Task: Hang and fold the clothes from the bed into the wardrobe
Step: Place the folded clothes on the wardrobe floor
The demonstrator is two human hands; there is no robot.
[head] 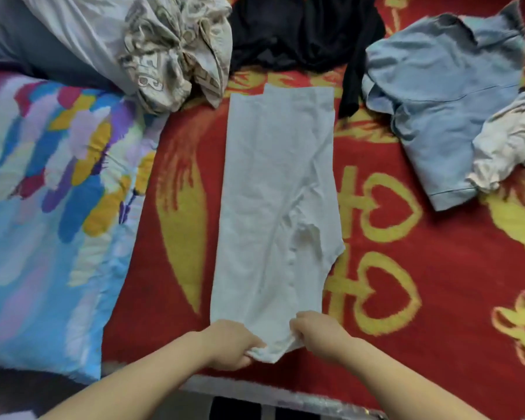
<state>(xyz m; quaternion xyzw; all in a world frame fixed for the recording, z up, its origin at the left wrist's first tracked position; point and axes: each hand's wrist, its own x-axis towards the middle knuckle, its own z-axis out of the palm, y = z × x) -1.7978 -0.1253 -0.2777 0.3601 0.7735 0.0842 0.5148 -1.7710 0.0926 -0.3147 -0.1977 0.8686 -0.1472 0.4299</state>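
I am watching both forearms reaching up from the bottom edge toward the middle of the frame. The left hand (228, 344) is curling its fingers round the near left corner of the white garment (278, 213), bunching the cloth in a pinch. Just right of it, the right hand (317, 331) is pinching the same near hem, knuckles up, fingers tucked under the fabric.

The white garment is lying flat as a long, narrow folded strip running from the hands up the centre of the frame; it looks like soft, lightly creased knit, with a curved edge showing on its lower right side. It is resting on a red blanket (406, 298) with yellow heart and character patterns.

Going left to right around it: a quilt (43, 207) with blue, yellow and purple patches is filling the left side; a crumpled beige printed cloth (176, 56) is sitting at upper left of centre; a black garment (303, 31) is heaped at top centre, one dark strip trailing just beside the white garment's top right corner; a light blue shirt (449, 101) is lying at upper right, with a crumpled white cloth (509, 153) overlapping its right edge.
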